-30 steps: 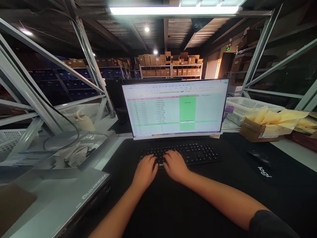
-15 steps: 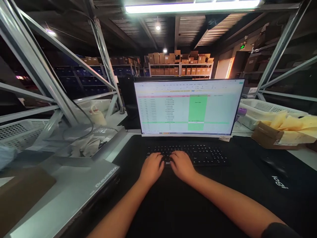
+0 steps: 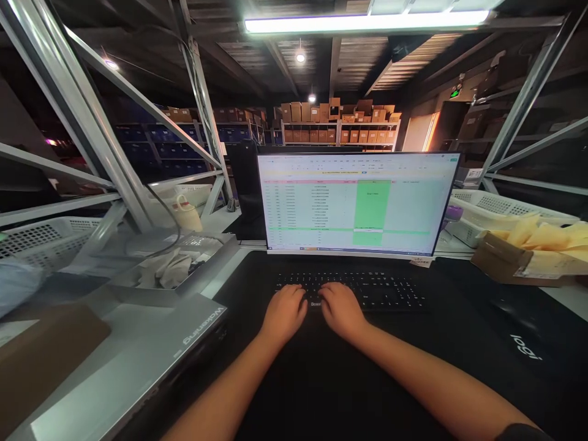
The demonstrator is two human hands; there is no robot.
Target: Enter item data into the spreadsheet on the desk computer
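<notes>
Both of my hands rest on a black keyboard (image 3: 381, 291) with white key markings. My left hand (image 3: 283, 311) lies on its left part, fingers stretched over the keys and the thumb pointing inward. Just to the right of it, my right hand (image 3: 342, 309) covers the middle keys, its fingers also spread and slightly bent. Neither hand holds anything. Behind the keyboard stands a monitor (image 3: 312, 208) showing a spreadsheet with a green column and one green row. A black mouse (image 3: 512, 309) sits well to the right of my right hand.
A black desk mat (image 3: 321, 386) lies under the keyboard. On the left are a grey box (image 3: 151, 343) and an open tray (image 3: 160, 291) with packets. At right, a cardboard box (image 3: 496, 260) holds yellow papers before white baskets (image 3: 505, 205). Metal posts frame the desk.
The whole view has shifted slightly, so things appear a little further right and lower. My hands remain on the keyboard, with only small finger movement.
</notes>
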